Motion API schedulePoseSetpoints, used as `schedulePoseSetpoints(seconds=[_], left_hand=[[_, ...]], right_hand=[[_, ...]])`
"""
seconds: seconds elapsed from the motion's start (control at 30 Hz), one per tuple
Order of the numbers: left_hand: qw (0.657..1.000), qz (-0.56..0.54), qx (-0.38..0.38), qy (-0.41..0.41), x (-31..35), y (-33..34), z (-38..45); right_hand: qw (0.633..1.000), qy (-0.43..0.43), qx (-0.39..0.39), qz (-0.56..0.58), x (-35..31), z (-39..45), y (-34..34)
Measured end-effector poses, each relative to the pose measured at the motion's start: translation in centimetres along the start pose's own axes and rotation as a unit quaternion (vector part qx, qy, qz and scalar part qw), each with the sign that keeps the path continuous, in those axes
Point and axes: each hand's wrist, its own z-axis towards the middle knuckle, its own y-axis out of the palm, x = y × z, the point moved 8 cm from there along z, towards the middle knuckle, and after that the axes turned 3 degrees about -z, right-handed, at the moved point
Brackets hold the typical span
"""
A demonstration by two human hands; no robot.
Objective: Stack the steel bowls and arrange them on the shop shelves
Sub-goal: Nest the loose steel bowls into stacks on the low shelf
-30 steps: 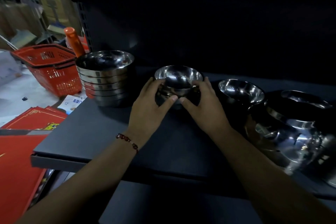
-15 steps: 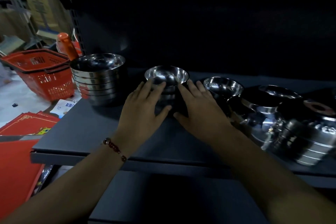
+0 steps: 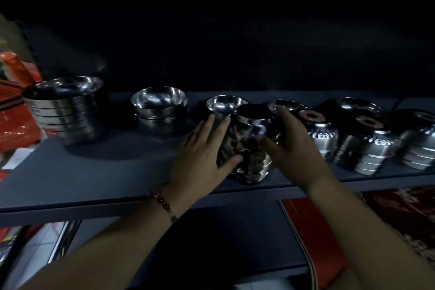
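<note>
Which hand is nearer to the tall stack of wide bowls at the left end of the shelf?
Left. The left hand is right of the tall stack, across a smaller stack; the right hand is farther right.

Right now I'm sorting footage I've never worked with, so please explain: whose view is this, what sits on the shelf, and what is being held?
This is one camera worn on a person's head, looking down at their bare hands. The left hand and right hand grip a tilted stack of steel bowls on a dark shelf. To the left stand a tall bowl stack and a shorter one. More bowls, upside down, sit on the right.
</note>
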Motion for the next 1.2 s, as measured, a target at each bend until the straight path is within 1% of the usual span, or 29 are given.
schedulePoseSetpoints(seconds=[0.07, 0.1, 0.23, 0.3, 0.37, 0.5, 0.67, 0.77, 0.9, 1.0, 1.2], left_hand=[[0.999, -0.031, -0.020, -0.007, 0.8, 1.1, 0.6], [0.998, -0.052, -0.027, -0.011, 1.0, 1.6, 0.9], [0.989, -0.135, -0.052, -0.017, 0.9, 2.2, 2.0], [0.982, -0.176, -0.067, -0.009, 0.7, 2.5, 2.3], [0.979, -0.193, -0.069, -0.002, 0.5, 2.6, 2.3], [0.972, -0.230, -0.037, -0.007, 0.1, 2.6, 2.3], [0.960, -0.280, 0.022, -0.012, -0.3, 1.1, 1.8], [0.941, -0.332, 0.050, -0.029, -0.6, -0.1, 1.2], [0.906, -0.414, 0.076, -0.048, -1.4, -1.5, 0.1], [0.892, -0.442, 0.084, -0.056, -2.4, -2.4, -0.8], [0.863, -0.495, 0.089, -0.054, -3.3, -3.4, -2.1]], right_hand=[[0.998, 0.021, -0.005, 0.067, 1.1, -0.4, -0.1], [0.997, 0.025, -0.008, 0.074, 1.5, -0.5, 0.0], [0.998, 0.024, -0.039, 0.046, 2.6, -1.0, 0.8], [0.998, 0.015, -0.042, 0.035, 3.0, -1.0, 1.0], [0.998, 0.006, -0.039, 0.041, 3.2, -1.0, 1.0], [0.997, -0.006, -0.041, 0.060, 3.0, -0.8, 0.7], [0.995, -0.074, -0.021, 0.059, 1.2, -0.6, 0.0], [0.994, -0.102, -0.008, 0.048, 0.1, -0.7, -0.2], [0.988, -0.146, -0.008, 0.044, -1.4, -0.8, 0.2], [0.983, -0.177, -0.002, 0.050, -2.7, -0.9, 0.4], [0.974, -0.204, 0.059, 0.082, -5.1, -0.7, 0.9]])
